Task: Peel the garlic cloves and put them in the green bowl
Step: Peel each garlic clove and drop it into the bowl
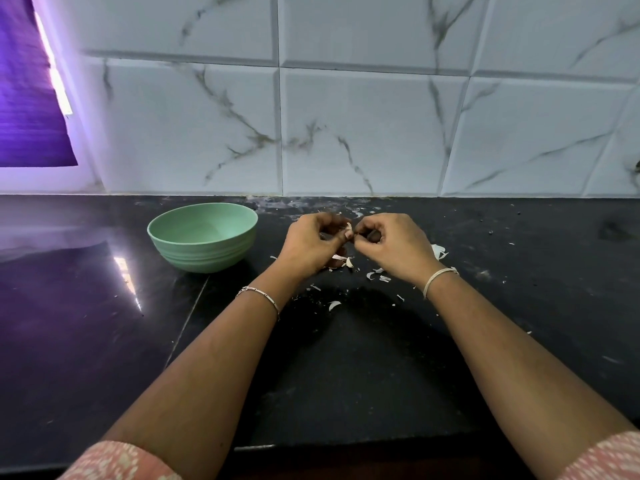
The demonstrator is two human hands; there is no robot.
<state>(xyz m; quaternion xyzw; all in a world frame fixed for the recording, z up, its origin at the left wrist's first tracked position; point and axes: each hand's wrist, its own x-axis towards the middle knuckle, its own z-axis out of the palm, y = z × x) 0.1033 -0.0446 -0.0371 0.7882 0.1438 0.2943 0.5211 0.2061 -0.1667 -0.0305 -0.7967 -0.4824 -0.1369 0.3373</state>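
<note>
**Garlic clove (349,227) pinched between 2 hands, right of the green bowl (204,259)**

The left hand (308,245) and the right hand (393,245) meet fingertip to fingertip just above the surface (346,375). Each grip is clenched, with curled fingers and thumb pinching the same garlic clove. Only a small, pale sliver of the clove shows between the fingertips. The rest is hidden, so I cannot tell how much skin is left on it.

The clove sits to the right of the green bowl and apart from it. The bowl is round and deep, a matte mint green, with shallow ridges ringing its lower wall and a smooth inside.

The surface is black polished stone, speckled, and glossy enough to mirror purple light on its left part. Thin, papery white garlic skins (346,262) lie curled under and around both hands, and more flakes (438,251) lie by the right wrist.

Behind stands a wall (346,133) of large white tiles with grey marble veining and bevelled edges. A purple blind (27,81) hangs at the far left.

A thin metal chain bracelet (259,296) circles the left wrist and a pale band (440,276) circles the right. The sleeves (117,462) are pink with a white print.
</note>
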